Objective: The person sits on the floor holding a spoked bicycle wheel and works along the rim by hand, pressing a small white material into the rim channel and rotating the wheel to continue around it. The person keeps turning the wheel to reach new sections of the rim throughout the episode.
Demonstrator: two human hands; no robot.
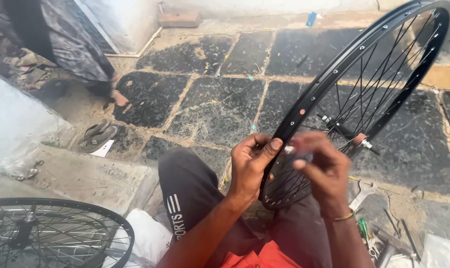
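Observation:
A black bicycle wheel rim [334,69] with thin spokes and a hub [346,134] stands tilted in front of me, its lower edge resting near my lap. My left hand [252,161] grips the rim's near edge with thumb and fingers. My right hand [321,166] is beside it, fingers pinched on a small pale part at the rim; motion blur hides what the part is. A thin bracelet sits on my right wrist.
A second spoked wheel [51,233] lies at lower left. Tools, including a spanner [361,194], are scattered at lower right. A pair of sandals [97,135] lies on the stone floor, and another person's foot and robe [91,64] are at upper left.

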